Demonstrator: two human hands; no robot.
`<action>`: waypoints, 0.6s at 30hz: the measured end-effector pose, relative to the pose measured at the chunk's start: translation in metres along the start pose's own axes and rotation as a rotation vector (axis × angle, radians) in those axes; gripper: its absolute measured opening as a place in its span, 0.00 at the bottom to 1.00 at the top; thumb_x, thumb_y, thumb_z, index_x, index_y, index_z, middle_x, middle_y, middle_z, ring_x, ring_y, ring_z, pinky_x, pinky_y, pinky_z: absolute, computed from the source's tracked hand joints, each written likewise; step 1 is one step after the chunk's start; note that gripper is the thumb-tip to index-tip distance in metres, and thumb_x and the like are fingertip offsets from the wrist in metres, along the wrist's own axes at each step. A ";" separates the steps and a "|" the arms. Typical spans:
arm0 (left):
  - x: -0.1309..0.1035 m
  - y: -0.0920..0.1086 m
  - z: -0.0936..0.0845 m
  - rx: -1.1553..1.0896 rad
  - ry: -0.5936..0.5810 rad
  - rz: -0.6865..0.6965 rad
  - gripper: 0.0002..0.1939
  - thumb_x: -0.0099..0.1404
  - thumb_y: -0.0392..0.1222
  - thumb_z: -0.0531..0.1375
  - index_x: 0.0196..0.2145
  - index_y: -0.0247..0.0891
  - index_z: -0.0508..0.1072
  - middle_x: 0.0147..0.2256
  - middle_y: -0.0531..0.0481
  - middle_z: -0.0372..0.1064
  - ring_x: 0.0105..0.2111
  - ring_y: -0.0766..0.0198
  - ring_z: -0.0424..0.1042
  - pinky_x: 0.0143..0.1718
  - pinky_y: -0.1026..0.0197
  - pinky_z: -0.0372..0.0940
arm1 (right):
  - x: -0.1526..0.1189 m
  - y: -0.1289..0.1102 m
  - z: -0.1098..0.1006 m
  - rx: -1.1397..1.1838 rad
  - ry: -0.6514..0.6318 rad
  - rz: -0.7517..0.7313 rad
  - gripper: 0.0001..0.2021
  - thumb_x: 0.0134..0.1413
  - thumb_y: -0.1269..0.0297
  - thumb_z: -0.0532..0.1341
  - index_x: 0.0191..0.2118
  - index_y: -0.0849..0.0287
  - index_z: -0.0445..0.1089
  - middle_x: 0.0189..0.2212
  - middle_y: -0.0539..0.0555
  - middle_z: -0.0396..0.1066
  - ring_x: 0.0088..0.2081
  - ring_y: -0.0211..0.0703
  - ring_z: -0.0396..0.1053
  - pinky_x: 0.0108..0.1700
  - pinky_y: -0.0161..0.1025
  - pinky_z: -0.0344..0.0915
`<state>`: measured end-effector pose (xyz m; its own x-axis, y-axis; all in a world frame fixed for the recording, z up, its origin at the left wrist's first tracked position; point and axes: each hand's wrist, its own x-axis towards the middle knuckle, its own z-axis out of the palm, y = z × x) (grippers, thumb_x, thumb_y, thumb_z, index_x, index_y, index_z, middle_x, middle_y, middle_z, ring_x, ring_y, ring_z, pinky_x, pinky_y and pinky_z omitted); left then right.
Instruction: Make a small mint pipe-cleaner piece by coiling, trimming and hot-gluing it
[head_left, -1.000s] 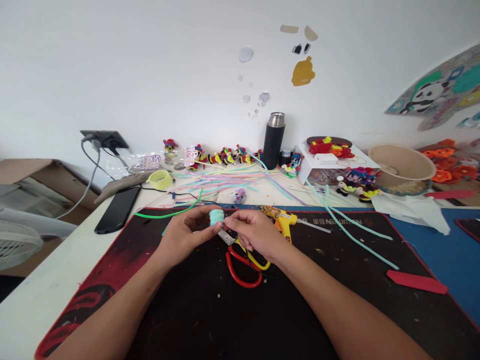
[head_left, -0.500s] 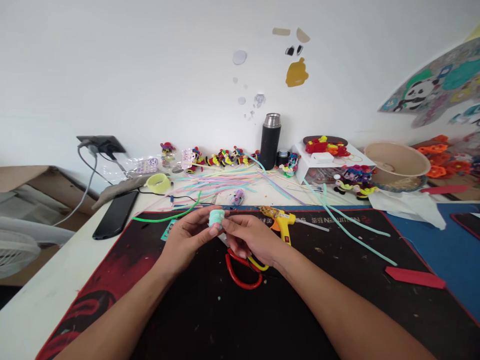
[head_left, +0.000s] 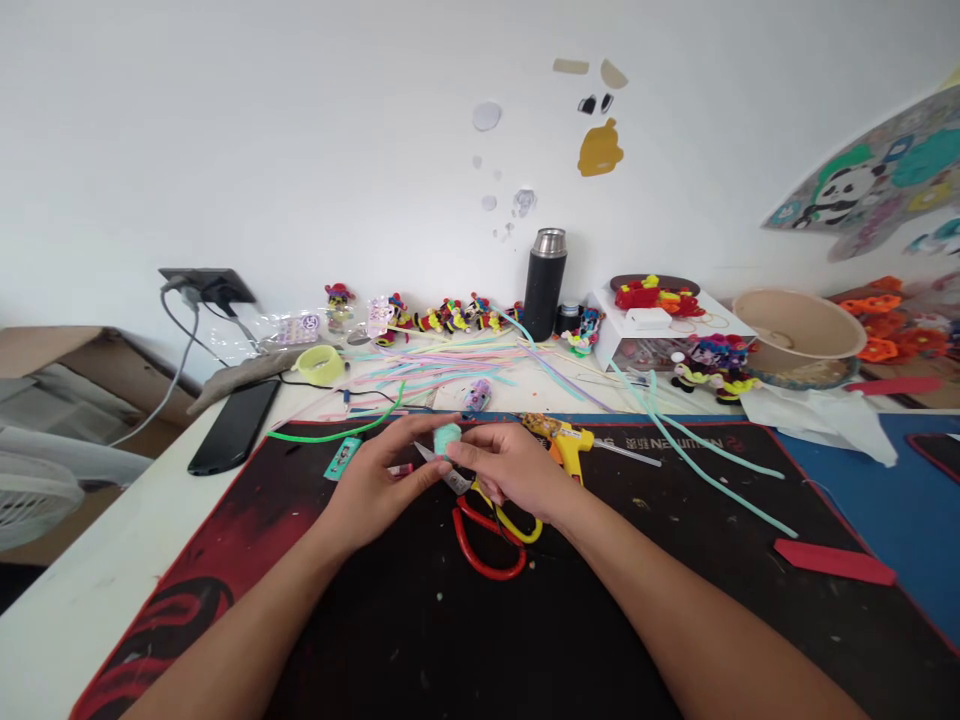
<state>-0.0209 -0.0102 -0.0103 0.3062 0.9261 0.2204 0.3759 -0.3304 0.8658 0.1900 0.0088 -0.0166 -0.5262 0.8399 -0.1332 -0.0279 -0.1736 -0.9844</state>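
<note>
A small fuzzy mint-green piece (head_left: 447, 438) is pinched between both hands above the black mat (head_left: 405, 610). My left hand (head_left: 381, 478) grips it from the left with thumb and fingers. From the right, the fingertips of my right hand (head_left: 504, 462) close on it. Scissors (head_left: 491, 572) with one red and one yellow handle lie under the hands, their blades pointing up and left. A yellow glue gun (head_left: 571, 450) rests just behind my right hand.
Pastel fuzzy stems (head_left: 450, 362) lie along the back, near a black thermos (head_left: 544, 285) and small colourful figures. A phone (head_left: 234, 428) is at left. Mint stems (head_left: 720, 480) and a red strip (head_left: 834, 562) are at right.
The mint-green piece has been turned and tilted, and sits slightly further right in the fingers. My left hand has opened a little wider around it, so more of the scissor blades shows. The view has shifted slightly.
</note>
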 end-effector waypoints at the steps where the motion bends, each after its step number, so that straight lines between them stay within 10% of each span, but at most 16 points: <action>1: 0.000 -0.001 -0.002 0.083 0.003 0.043 0.23 0.69 0.49 0.68 0.59 0.44 0.77 0.57 0.41 0.77 0.56 0.49 0.75 0.59 0.50 0.69 | 0.000 0.000 -0.001 -0.055 0.009 -0.004 0.26 0.54 0.36 0.69 0.31 0.58 0.73 0.12 0.41 0.58 0.14 0.33 0.55 0.19 0.33 0.49; 18: 0.000 -0.016 0.005 0.384 0.032 0.207 0.17 0.69 0.47 0.67 0.53 0.41 0.80 0.47 0.42 0.82 0.47 0.52 0.80 0.52 0.54 0.72 | 0.002 0.009 0.000 -0.228 0.065 0.067 0.26 0.55 0.36 0.68 0.29 0.58 0.72 0.14 0.43 0.60 0.15 0.33 0.56 0.19 0.33 0.48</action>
<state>-0.0219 -0.0058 -0.0263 0.3842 0.8365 0.3908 0.6090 -0.5478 0.5737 0.1882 0.0087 -0.0258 -0.4645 0.8629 -0.1992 0.2020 -0.1157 -0.9725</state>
